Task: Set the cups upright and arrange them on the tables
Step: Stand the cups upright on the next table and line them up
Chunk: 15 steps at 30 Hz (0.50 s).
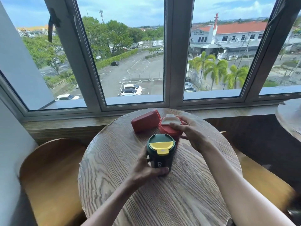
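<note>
Three cups sit on the round wooden surface (162, 193) by the window. Both hands are gripping: the left hand (146, 168) wraps the lower body of the upright dark green cup (160, 154) with its yellow lid, and the right hand (192, 132) clasps the upright red cup (170, 126) just behind it. A third, darker red cup (145, 122) lies on its side beside them.

Matt plastic cups (160, 152) on grainy wooden table (114, 176).
</note>
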### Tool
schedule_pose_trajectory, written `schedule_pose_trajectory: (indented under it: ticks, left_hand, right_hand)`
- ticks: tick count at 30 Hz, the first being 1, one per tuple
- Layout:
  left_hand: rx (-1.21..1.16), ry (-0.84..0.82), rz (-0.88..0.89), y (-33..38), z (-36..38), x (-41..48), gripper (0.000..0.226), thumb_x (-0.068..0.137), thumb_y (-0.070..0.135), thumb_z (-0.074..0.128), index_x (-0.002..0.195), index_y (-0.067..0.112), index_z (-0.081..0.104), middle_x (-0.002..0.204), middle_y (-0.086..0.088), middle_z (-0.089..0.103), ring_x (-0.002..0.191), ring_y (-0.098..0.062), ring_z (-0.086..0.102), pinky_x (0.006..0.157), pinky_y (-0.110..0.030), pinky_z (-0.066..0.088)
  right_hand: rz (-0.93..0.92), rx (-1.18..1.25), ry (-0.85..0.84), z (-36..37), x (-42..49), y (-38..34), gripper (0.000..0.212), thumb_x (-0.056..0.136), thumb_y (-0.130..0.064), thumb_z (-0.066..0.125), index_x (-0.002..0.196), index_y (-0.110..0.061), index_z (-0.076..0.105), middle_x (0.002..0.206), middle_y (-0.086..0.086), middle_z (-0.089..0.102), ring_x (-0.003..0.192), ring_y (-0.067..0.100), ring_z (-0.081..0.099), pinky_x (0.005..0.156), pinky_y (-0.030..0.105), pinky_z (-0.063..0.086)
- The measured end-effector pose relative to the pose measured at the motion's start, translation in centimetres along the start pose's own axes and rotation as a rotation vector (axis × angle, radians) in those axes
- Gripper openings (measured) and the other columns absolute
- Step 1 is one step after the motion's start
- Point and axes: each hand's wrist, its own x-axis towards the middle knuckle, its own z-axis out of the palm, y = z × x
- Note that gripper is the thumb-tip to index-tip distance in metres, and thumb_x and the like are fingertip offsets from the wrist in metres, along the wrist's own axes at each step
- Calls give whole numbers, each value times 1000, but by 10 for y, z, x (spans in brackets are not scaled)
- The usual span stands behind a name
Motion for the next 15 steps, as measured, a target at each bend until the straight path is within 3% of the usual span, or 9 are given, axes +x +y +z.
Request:
schedule_pose_trajectory:
  ticks: [4, 7, 10, 12, 15]
  left_hand:
    - [-9, -7, -1, -1, 1, 1, 100, 50, 31, 92, 139, 27, 45, 124, 8, 65, 116, -10, 61, 102, -35, 48]
    - [-8, -19, 8, 1, 1, 1, 95, 50, 34, 91, 133, 39, 45, 124, 10, 64, 114, -3, 60, 97, -24, 48]
    - [-81, -99, -8, 5, -6, -5, 82, 59, 38, 85, 130, 45, 44, 128, 1, 61, 114, -2, 61, 90, -17, 48]
    - [-115, -104, 19, 12, -13, -9, 76, 66, 59, 73, 134, 40, 44, 127, 2, 60, 117, -4, 59, 89, -17, 48]
    - [-66, 95, 152, 22, -29, 1, 85, 71, 85, 45, 130, 26, 51, 112, 8, 64, 106, -3, 61, 88, -18, 48]
  right_hand:
    - [20, -25, 11, 5, 2, -3, 43, 84, -22, 72, 126, -19, 61, 107, 1, 69, 92, 12, 64, 70, 28, 46]
    - [46, -32, 10, 5, 6, -3, 44, 84, -24, 72, 125, -20, 60, 113, 4, 68, 94, 13, 63, 69, 29, 45]
    - [85, -36, -23, 4, 10, -2, 43, 84, -26, 71, 124, -21, 57, 116, 5, 66, 98, 14, 62, 72, 30, 46]
    - [100, -31, -41, 4, 10, -2, 44, 84, -27, 72, 125, -22, 55, 116, 3, 64, 100, 15, 61, 73, 30, 45]
    - [105, -11, -48, 5, 10, -2, 45, 84, -27, 71, 126, -23, 54, 113, 0, 64, 99, 13, 61, 73, 29, 44]
